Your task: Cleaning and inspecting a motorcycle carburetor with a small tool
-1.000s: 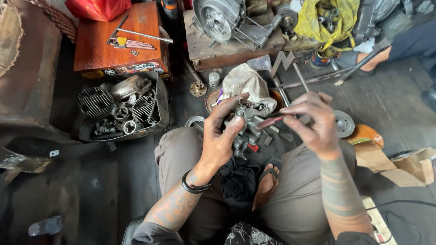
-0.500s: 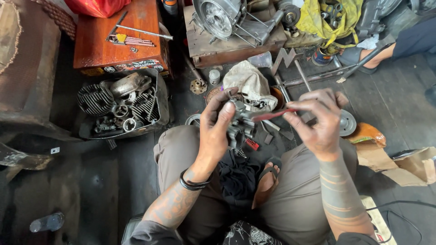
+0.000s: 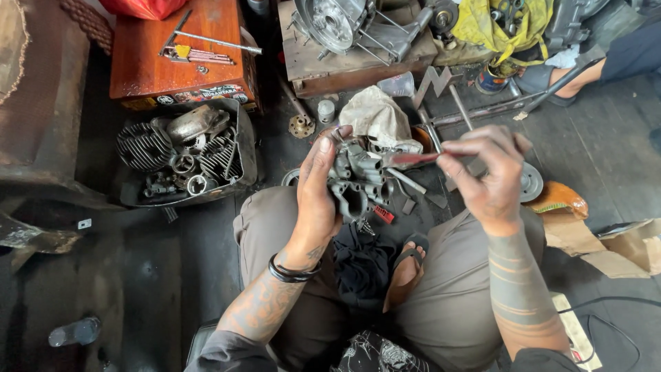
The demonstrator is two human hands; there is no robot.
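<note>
My left hand [image 3: 318, 194] grips a grimy grey metal carburettor [image 3: 357, 180] and holds it up above my knees. My right hand [image 3: 490, 176] pinches a thin tool with a red handle [image 3: 412, 158], its end pointing left against the top of the carburettor. Both forearms are tattooed, and a black band sits on my left wrist. I sit cross-legged on the dark floor with a sandalled foot [image 3: 406, 270] below the part.
A black tray of engine parts [image 3: 180, 156] lies left. Behind it stands a red wooden box [image 3: 177, 56] with tools on top, and a wooden block carrying an engine casing [image 3: 337, 25]. A dirty rag [image 3: 377, 117], a pulley [image 3: 530, 182], cardboard [image 3: 620, 242] and another person's sandalled foot [image 3: 551, 77] are around.
My left hand has lifted and turned the carburettor closer to me. My right hand has shifted slightly right, keeping the red-handled tool against the part.
</note>
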